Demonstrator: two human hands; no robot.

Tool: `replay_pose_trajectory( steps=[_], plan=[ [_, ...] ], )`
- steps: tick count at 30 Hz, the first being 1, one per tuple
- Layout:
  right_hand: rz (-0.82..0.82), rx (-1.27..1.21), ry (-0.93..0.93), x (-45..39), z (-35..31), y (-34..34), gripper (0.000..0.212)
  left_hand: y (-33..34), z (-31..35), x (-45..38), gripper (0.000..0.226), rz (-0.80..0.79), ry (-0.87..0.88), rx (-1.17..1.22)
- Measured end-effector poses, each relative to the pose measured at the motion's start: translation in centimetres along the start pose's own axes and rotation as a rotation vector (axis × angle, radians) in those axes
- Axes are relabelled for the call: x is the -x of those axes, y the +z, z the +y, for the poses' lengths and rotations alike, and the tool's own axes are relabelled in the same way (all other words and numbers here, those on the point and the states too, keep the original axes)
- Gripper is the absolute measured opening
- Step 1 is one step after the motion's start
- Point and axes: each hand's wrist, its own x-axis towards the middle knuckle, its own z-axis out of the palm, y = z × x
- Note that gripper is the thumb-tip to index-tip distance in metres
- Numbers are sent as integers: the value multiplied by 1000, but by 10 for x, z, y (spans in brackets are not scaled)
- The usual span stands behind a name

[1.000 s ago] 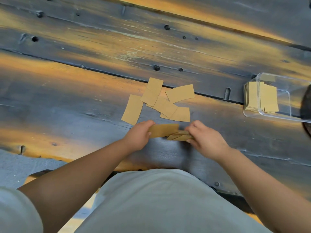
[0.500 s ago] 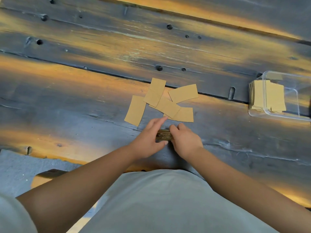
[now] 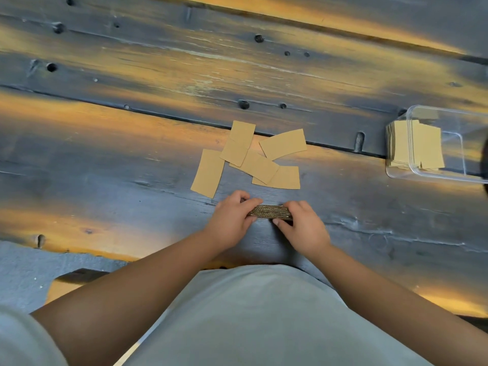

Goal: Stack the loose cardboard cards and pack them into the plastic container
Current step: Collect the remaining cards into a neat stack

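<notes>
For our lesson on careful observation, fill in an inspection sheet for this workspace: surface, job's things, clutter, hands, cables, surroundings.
Surface: dark, worn wooden planks with knots and holes.
Job's things: five loose cards lying flat and partly overlapping; a squared stack of cards standing on edge; a clear plastic container at the right, already holding cards.
Clutter: nothing seen.
Hands: left hand and right hand press the stack from either end.
Cables: nothing seen.
Surroundings: grey floor below the plank edge; the person's pale shirt.
</notes>
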Motion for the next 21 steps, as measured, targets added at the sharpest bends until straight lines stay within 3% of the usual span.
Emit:
replay_pose_trajectory(
  steps=[2, 5, 7, 9, 10, 12, 14, 16, 21],
  plan=[
    [21, -187, 55, -2, -4, 8, 42, 1, 8, -3, 46, -22, -38, 162],
    [32, -435, 146, -7, -12, 11, 65, 0, 14, -9, 50, -73, -49, 231],
    [14, -467, 158, -7, -15, 10, 87, -2, 15, -12, 48, -99, -35, 229],
    [11, -475, 142, -7, -18, 9, 96, -3, 13, -13, 46, -129, -30, 223],
    [12, -474, 128, -7, -17, 9, 89, -3, 13, -13, 46, -139, -34, 223],
    [-13, -506, 130, -7, -17, 7, 57, -3, 13, -13, 48, -124, -66, 260],
    [-41, -710, 231, -7, -19, 4, 25, 0, 14, -12, 54, -57, -144, 352],
    [-39, -899, 330, -8, -20, 1, 28, 6, 17, -9, 63, 45, -239, 447],
    [58, -925, 414, -11, -24, 8, 28, 20, 19, -3, 76, 156, -299, 548]
  ],
)
